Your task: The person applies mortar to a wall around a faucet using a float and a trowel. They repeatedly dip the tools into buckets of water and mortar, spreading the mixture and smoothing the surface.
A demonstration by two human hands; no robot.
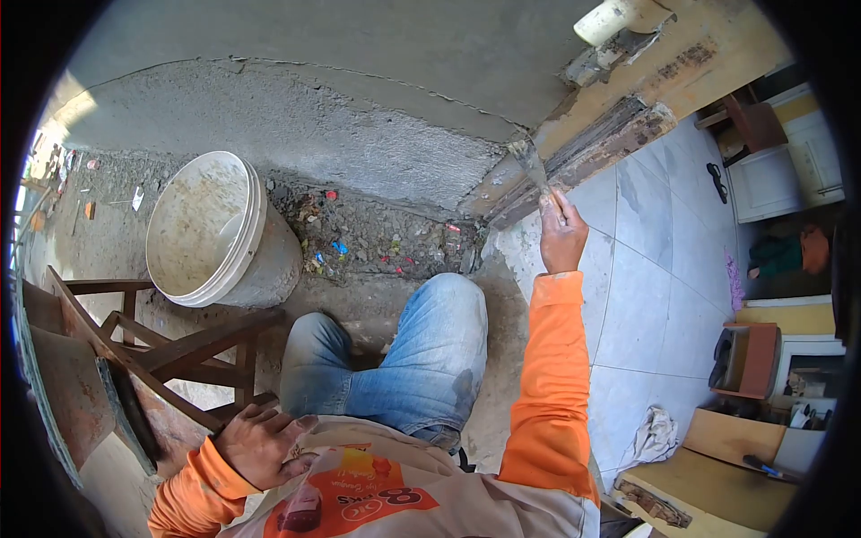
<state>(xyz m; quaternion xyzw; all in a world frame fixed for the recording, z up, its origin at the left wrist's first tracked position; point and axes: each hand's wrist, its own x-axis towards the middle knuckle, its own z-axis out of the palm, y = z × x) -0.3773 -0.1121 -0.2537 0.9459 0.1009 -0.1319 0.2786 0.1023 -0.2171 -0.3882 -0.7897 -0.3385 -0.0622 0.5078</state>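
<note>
My right hand (564, 238) is closed round the handle of a putty knife (531, 163). Its blade reaches up to the corner where the grey plastered wall (386, 152) meets a wooden door frame (596, 148). A rough cracked line of mortar runs along the wall to the blade's tip. Low on the left, my left hand (267, 446) lies with its thumb apart from the fingers, by the front of my shirt and beside a wooden stool (202, 350); it holds nothing.
A dirty white bucket (280, 255) stands tilted toward me at the left. Rubble and bits of coloured litter (359, 242) lie along the wall's foot. Pale floor tiles (632, 296) stretch right of the frame, with a crumpled cloth (656, 437) and furniture (749, 359) farther over.
</note>
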